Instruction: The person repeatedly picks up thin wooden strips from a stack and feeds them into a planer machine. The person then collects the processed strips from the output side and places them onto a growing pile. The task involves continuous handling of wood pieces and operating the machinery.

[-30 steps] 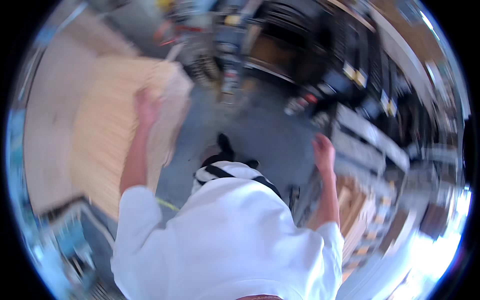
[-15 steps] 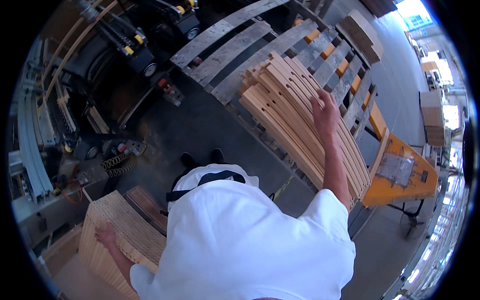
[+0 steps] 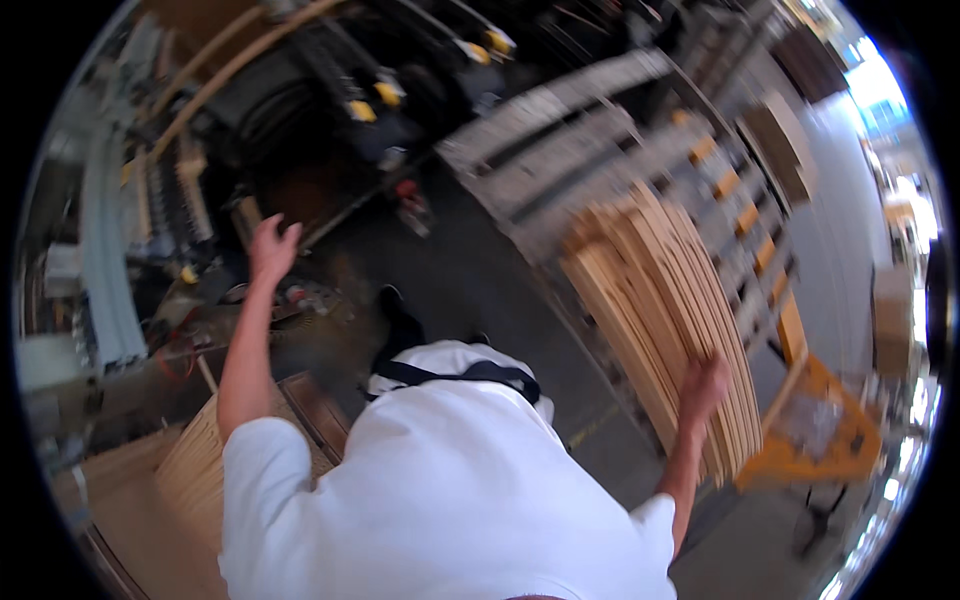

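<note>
My left hand [image 3: 272,248] is raised at the left, in front of the dark machine [image 3: 300,130]. Its fingers are apart and nothing is in them. On the right, my right hand [image 3: 706,382] is at the near part of a stack of curved wooden slats [image 3: 650,300]. Blur hides its fingers, so I cannot tell whether they grip a slat. The stack lies on a worn wooden pallet [image 3: 550,175]. A second stack of wooden pieces [image 3: 190,465] stands at the lower left, partly covered by my left arm.
A yellow pallet jack [image 3: 850,445] stands at the right, by the pallet. Beyond the pallet is a brown box-like stack [image 3: 778,150]. Metal rails [image 3: 110,250] run along the far left. Dark floor [image 3: 480,270] lies between the machine and the pallet.
My left hand has left the lower-left stack and risen toward the machine. My right hand has slid nearer along the slats. The whole view has turned with my head.
</note>
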The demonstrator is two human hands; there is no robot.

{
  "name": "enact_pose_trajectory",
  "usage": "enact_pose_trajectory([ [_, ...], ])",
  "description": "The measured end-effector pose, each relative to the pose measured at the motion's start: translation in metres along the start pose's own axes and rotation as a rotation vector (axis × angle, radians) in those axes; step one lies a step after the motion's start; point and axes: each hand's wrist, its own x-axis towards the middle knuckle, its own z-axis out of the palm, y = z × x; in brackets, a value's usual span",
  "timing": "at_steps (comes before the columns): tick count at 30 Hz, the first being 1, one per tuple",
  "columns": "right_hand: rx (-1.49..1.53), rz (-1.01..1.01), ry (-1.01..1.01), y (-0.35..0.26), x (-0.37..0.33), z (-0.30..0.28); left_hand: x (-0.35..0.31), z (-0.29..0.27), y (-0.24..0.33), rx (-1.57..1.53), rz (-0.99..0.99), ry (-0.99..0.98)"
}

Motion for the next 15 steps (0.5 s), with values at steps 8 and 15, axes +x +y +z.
enact_pose_trajectory([
  [8, -0.227, 0.053, -0.081, -0.024, 0.019, -0.008, 0.212, -0.014, -0.054, -0.024, 0.059, 0.163],
  [15, -0.162, 0.122, -0.038, -0.140, 0.068, -0.049, 0.385, -0.080, -0.075, 0.202, 0.070, 0.228],
])
